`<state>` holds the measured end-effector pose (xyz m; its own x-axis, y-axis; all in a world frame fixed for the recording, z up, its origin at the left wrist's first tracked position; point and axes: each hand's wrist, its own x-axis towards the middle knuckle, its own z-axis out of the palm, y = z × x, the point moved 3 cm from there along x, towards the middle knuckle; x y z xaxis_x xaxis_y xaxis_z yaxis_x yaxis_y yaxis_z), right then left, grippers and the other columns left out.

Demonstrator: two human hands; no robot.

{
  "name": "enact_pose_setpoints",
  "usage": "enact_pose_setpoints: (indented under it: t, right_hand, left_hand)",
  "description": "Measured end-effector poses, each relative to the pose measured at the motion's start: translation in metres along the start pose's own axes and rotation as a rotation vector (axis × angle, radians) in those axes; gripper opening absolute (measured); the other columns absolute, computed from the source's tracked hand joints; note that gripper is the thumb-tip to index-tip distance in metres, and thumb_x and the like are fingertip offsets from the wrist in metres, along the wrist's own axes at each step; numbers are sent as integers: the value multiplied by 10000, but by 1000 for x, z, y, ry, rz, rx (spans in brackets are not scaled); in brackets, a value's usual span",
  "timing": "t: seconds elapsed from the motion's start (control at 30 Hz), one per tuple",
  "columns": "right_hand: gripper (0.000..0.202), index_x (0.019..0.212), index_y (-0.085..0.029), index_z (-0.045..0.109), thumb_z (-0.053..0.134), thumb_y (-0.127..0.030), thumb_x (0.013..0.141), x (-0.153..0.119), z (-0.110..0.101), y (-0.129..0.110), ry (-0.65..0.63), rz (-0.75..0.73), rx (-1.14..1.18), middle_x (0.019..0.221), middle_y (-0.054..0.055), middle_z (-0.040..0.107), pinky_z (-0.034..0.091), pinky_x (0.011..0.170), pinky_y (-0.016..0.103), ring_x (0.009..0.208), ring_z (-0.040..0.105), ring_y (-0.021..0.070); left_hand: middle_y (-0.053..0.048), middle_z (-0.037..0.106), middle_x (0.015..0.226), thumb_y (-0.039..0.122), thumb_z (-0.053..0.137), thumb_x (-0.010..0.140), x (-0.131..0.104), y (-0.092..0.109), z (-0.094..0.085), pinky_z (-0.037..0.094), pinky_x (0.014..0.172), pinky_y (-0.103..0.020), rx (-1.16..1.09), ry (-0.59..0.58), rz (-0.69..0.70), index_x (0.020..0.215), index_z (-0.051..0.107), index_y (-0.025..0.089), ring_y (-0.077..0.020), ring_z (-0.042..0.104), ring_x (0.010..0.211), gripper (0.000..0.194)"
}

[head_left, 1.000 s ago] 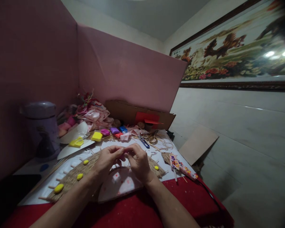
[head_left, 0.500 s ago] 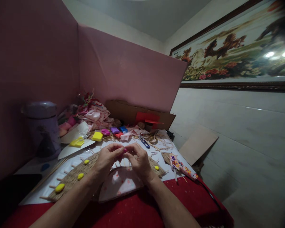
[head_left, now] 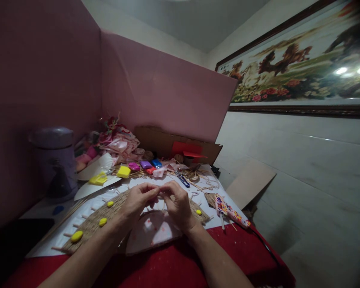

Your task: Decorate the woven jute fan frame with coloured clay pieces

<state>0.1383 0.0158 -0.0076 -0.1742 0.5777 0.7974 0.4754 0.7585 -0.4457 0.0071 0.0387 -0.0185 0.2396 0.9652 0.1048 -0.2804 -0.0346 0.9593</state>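
Note:
Over the fan-shaped woven piece (head_left: 90, 230), my left hand (head_left: 140, 200) and my right hand (head_left: 177, 203) meet with their fingertips pinched together. Both are closed on a small lump of pink clay, now almost wholly hidden by the fingers. Yellow clay discs (head_left: 77, 236) sit on the woven twine, and wooden stick ends poke out along its outer edge. Below my hands lies the fan's inner part, a white cloth (head_left: 154, 230) with small red spots. My wrists and forearms cover part of the weave.
Clay packs, including a yellow one (head_left: 124, 172), lie behind my hands. Dark-handled scissors (head_left: 183, 181) and twine rest farther right. A flowered cloth piece (head_left: 229, 210) lies at the right edge, a purple flask-like container (head_left: 54, 168) stands left, and cardboard (head_left: 156, 140) leans behind.
My fingers have shifted around the pink clay, which showed between them before and is now nearly covered. The view has moved very slightly; the fan and other things lie as before.

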Motion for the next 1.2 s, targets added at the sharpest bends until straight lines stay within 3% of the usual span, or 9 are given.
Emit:
enact_pose_setpoints:
  t: [0.43,0.67,0.9,1.1,1.2]
  right_hand:
    - [62,848,-181,592,586,-147,796,-1,4,1,-71,31,20,786,27,591,445,651,264,710,551,150]
    - [50,821,-175,589,600,-142,785,-1,5,0,-97,36,40,772,24,590,439,650,257,707,548,146]
    - [39,823,-174,593,569,-145,812,1,0,-1,-54,46,49,783,32,592,430,673,259,732,544,148]
    - [30,791,-168,574,565,-139,791,0,2,-2,-98,41,50,749,27,573,417,639,263,687,522,141]
    - [37,763,-168,568,593,-189,779,0,5,1,-117,148,180,714,11,559,418,602,258,639,513,127]
  left_hand:
    - [27,549,484,190,687,564,0,4,-2,327,452,-212,42,41,64,609,591,132,-76,442,441,121]
    - [70,500,450,166,710,508,3,1,-4,301,405,-204,28,102,87,636,519,161,-76,423,397,230]
    - [23,556,574,287,687,660,-2,5,-2,363,498,-212,2,-30,123,688,582,128,-76,462,514,193]
    - [19,576,582,217,723,606,-2,4,-2,342,494,-208,10,23,124,697,601,126,-73,455,509,177]
    - [26,552,535,165,709,578,-1,3,-2,322,477,-202,-41,45,76,645,600,121,-63,431,480,136]
